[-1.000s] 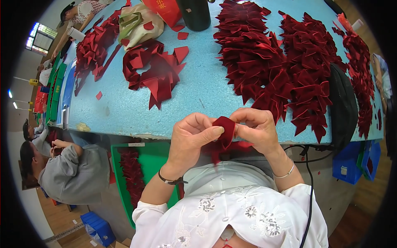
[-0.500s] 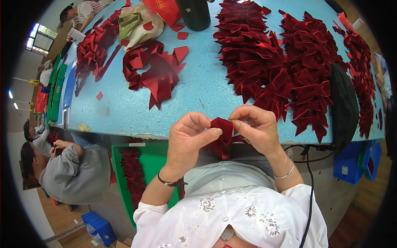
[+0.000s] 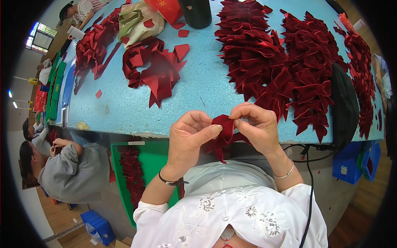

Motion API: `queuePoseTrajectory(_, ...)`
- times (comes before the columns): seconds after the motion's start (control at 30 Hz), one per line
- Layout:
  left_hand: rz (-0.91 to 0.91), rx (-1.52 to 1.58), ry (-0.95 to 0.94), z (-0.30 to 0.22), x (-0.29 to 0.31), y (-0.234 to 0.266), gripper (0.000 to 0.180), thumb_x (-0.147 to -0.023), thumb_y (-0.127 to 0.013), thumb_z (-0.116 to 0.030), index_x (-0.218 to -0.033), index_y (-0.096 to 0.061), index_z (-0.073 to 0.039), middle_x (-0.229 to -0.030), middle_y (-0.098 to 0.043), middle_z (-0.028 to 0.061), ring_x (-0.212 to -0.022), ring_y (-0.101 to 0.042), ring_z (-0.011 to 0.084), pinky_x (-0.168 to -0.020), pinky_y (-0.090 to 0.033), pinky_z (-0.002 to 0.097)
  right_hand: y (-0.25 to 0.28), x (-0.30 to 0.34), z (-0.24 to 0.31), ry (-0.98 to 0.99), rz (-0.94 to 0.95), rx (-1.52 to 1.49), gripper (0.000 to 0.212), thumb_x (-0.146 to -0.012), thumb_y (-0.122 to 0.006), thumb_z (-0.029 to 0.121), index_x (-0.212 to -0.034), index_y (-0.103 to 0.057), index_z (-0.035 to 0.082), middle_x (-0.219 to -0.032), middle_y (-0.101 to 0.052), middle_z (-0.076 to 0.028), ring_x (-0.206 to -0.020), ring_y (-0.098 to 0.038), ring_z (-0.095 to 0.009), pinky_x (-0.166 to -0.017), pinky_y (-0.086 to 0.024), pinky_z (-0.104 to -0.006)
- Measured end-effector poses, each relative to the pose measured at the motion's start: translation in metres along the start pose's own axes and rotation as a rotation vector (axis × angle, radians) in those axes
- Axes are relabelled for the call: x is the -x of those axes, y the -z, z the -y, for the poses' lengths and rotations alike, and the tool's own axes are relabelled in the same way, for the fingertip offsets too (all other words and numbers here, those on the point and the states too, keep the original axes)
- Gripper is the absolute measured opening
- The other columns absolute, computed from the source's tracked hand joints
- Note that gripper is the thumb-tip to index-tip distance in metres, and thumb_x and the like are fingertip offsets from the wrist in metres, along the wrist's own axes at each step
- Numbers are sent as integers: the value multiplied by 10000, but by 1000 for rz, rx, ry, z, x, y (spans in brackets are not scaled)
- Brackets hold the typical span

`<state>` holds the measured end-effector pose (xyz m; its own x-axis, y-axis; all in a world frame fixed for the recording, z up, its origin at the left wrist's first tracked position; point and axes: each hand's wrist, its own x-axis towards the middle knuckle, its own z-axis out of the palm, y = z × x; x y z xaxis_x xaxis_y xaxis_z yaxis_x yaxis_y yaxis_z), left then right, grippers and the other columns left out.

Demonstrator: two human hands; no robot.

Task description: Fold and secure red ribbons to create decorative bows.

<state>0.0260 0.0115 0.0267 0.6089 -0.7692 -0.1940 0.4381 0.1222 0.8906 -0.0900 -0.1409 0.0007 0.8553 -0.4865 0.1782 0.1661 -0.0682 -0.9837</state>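
Between my two hands, just off the table's front edge, hangs a dark red velvet ribbon [image 3: 223,131] with loose tails below. My left hand [image 3: 191,133] pinches its left side, thumb laid along the front. Thumb and forefinger of my right hand [image 3: 255,126] grip its upper right edge. Past my hands lie rows of dark red velvet bows [image 3: 256,53], with a second row of bows [image 3: 310,74] to their right. Loose red ribbon strips [image 3: 159,72] lie in a tangle further left on the light blue table [image 3: 124,109].
A green crate [image 3: 155,159] holding red bows stands below the table edge at left. A black bag [image 3: 344,109] hangs over the edge at right, near a black cable [image 3: 309,173]. At the back are a dark cup [image 3: 196,12] and a cloth bundle [image 3: 140,25]. A person in grey [image 3: 76,173] sits at left.
The ribbon has been turned and folded a little between my fingers, and its tails spread more below. My right hand has shifted slightly up. Both hands keep their pinch.
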Motion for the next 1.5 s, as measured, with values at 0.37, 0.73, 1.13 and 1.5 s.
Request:
queuePoseTrajectory(0.37,38,-31,-2,1,-2,-5,162,-808,-690,28,-926,-582,4,-873,-656,63,-781,-624,98,-705,-510,211,-1,-3,-3,5,38,-3,165,-790,-618,-71,-954,-613,-51,-906,-632,-78,-826,-589,-124,-749,-490,-251)
queuePoseTrajectory(0.73,44,-5,-27,-5,-9,-4,245,-802,-690,21,-1020,-578,21,-945,-637,78,-838,-613,115,-755,-512,230,0,-3,-7,-60,19,-276,140,-878,-607,12,-1001,-580,-47,-887,-636,-59,-780,-601,-79,-685,-492,-195)
queuePoseTrajectory(1.13,128,-262,9,-6,-10,0,271,-837,-680,-40,-1081,-591,41,-912,-653,49,-796,-591,78,-696,-480,202,-5,0,0,-111,72,-148,158,-928,-580,98,-994,-583,-45,-798,-619,-9,-659,-516,-21,-551,-388,-152)
queuePoseTrajectory(1.5,179,-124,80,-8,-7,-9,292,-805,-700,-9,-1055,-560,50,-939,-641,73,-823,-615,103,-747,-521,236,-6,-2,-8,-103,46,-194,160,-940,-562,102,-986,-578,-50,-795,-622,-13,-673,-529,-25,-562,-400,-151)
